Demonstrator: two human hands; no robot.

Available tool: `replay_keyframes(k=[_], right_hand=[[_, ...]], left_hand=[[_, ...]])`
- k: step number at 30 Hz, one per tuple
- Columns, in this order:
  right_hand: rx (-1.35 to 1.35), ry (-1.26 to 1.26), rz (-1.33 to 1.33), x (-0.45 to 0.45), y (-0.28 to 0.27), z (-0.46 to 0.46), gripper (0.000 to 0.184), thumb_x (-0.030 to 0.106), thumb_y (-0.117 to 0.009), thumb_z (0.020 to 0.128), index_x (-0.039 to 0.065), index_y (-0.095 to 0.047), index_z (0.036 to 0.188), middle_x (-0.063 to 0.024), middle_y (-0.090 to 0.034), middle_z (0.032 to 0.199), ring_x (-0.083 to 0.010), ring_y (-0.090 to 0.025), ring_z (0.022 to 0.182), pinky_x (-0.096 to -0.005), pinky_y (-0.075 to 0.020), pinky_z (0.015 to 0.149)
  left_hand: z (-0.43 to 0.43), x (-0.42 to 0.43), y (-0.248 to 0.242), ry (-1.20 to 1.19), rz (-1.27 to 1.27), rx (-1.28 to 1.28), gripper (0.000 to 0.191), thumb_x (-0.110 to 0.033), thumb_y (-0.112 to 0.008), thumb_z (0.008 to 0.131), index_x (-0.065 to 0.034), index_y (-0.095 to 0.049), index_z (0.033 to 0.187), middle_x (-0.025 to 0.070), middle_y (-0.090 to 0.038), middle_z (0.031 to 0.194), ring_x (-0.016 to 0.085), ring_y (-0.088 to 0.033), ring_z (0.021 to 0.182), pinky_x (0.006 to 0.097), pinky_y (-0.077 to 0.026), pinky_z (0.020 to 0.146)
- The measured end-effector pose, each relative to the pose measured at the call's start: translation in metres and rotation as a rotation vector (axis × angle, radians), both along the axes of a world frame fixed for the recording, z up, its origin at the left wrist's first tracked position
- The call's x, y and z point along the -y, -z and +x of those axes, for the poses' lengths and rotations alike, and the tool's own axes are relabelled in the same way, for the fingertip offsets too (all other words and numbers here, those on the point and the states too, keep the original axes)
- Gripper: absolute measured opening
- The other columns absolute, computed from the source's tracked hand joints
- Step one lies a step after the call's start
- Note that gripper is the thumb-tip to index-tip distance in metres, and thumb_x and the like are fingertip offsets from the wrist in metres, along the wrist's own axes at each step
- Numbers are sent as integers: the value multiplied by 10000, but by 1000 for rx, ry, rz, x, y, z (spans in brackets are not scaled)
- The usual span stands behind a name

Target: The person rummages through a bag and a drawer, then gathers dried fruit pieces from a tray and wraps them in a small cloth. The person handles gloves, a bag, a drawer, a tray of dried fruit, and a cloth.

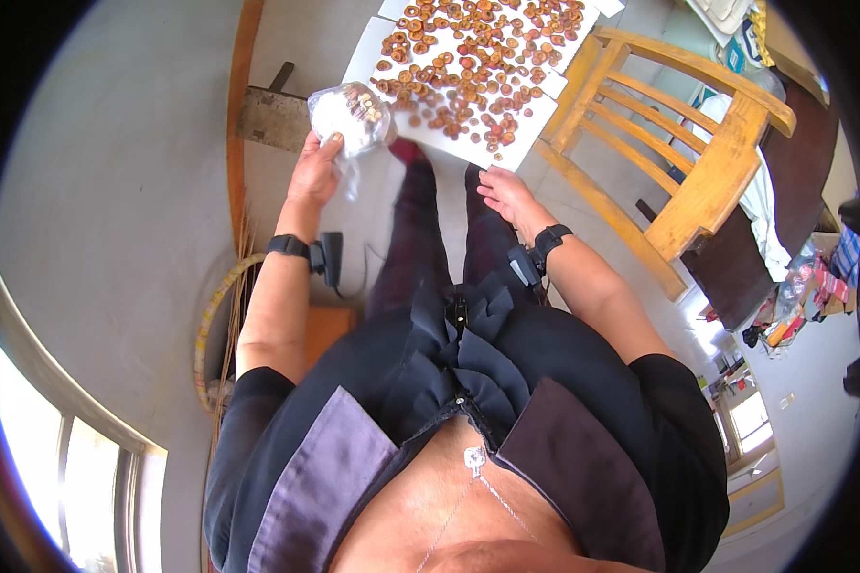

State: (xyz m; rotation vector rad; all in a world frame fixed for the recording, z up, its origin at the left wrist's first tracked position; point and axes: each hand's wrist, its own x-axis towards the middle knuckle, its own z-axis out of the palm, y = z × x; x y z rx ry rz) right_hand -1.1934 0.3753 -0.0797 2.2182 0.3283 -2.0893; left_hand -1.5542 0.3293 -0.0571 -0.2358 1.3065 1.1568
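My left hand (317, 170) grips a clear plastic bag (351, 118) with several small pale and brown pieces inside; the bag's lower end hangs loose below the fingers. To the right of the bag, many dried brown-orange fruit slices (466, 63) lie spread over white sheets (522, 147). At the near edge of the sheets is my right hand (503, 190), its fingers apart and nothing held in it; whether the fingertips touch the edge I cannot tell.
A yellow wooden chair (717, 179) stands to the right of the sheets. Beyond it is a dark brown surface (731, 268) with a white cloth. A worn board (271, 118) juts out near the wall at left. A taped hoop (204, 329) leans by my left arm.
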Motion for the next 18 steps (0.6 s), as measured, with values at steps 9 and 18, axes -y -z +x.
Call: replay_keyframes(k=[9,18], right_hand=[[-7,389,-52,20,40,-1,584,299,-696,948,75,-432,1419,-152,-487,1406,-275,-564,1168,-440,-470,962],[-24,822,44,15,60,-10,487,315,-604,1010,101,-443,1417,-95,-498,1424,-317,-508,1271,-473,-377,1101]], left_hand=[[-8,6,12,43,16,109,371,8,-556,978,-95,-535,1334,62,-628,1258,192,-592,1163,359,-471,1036],[-13,7,34,11,4,98,457,22,-498,985,-102,-456,1423,80,-591,1362,250,-584,1239,407,-463,1072]])
